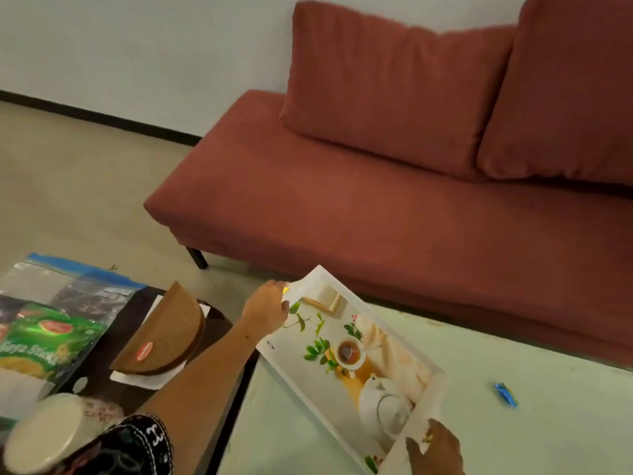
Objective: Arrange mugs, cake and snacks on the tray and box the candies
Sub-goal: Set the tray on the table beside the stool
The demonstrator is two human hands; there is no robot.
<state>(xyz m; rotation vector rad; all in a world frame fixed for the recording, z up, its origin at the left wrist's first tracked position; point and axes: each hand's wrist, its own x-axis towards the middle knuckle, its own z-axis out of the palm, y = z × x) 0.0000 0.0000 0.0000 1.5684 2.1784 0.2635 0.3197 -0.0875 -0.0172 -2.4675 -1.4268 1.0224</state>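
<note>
A white tray (433, 394) printed with a teapot and teacup picture is held tilted over the pale green table top. My left hand (265, 308) grips its far left corner and my right hand (435, 450) grips its near right rim. On the dark table at left lies a half-round brown cake (164, 332) on white paper. A green snack packet (44, 341) lies in a clear zip bag. A white mug (51, 433) lies on its side at the lower left. One blue wrapped candy (506, 394) rests on the pale table at right.
A red sofa (342, 200) with two back cushions stands behind the pale table (548, 423). The dark table (219, 323) adjoins the pale one on the left. Beige floor lies beyond, with a white wall.
</note>
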